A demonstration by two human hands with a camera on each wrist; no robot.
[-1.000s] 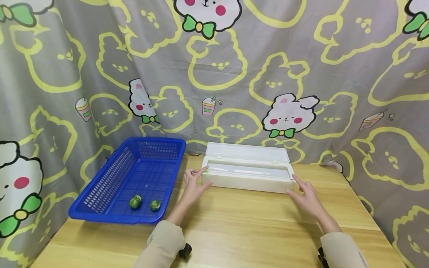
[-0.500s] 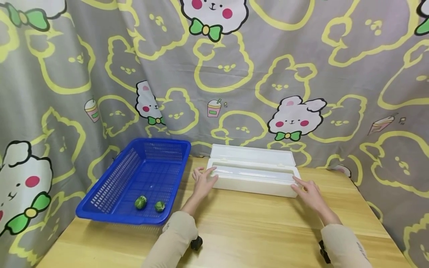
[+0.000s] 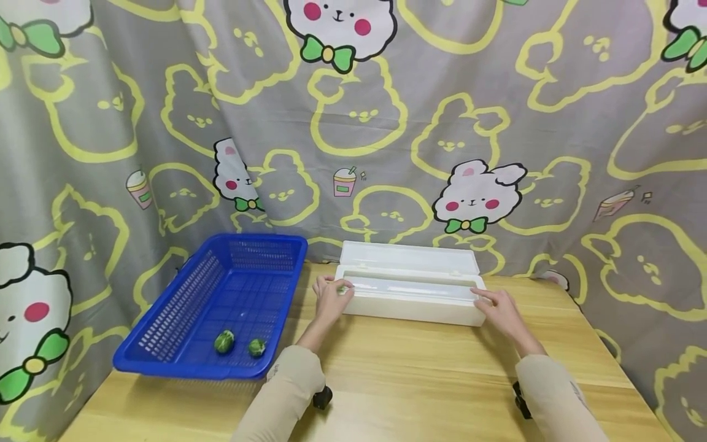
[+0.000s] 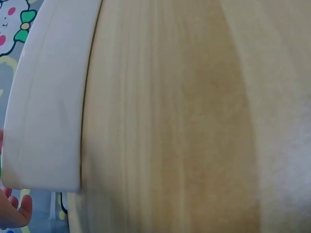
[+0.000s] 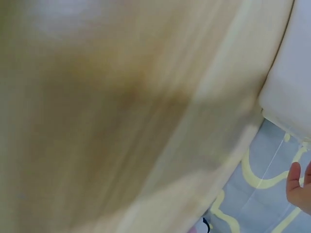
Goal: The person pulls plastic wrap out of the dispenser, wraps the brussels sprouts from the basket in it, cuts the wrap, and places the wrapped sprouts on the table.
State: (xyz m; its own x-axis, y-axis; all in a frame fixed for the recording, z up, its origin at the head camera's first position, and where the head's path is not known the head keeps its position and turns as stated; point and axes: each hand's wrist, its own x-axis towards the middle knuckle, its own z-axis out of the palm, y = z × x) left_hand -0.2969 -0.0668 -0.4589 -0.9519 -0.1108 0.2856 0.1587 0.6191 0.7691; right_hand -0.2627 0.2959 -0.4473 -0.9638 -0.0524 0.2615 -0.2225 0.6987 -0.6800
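A long white box [image 3: 414,311] stands at the back of the table with its lid [image 3: 409,256] raised. It looks like a cling film dispenser, and a glossy clear strip [image 3: 411,288] lies across its opening. My left hand [image 3: 331,299] is at the box's left end, index fingertip over the opening, thumb by the front edge. At the right end my right hand [image 3: 499,307] mirrors it. A small gap shows between thumb and index finger on both hands. Any hold on the film is too small to tell. The wrist views show the box [image 4: 46,107] and only some fingers.
A blue plastic basket [image 3: 132,365] stands to the left on the wooden table [image 3: 420,380]. Inside it lie two small green balls [image 3: 224,342] that look like wrapped vegetables. A patterned grey curtain [image 3: 381,135] hangs right behind the box.
Both hands have moved inward over the box's front edge, and thumbs and index fingers have drawn closer together. The box and basket stay in place; the head view shifts slightly.
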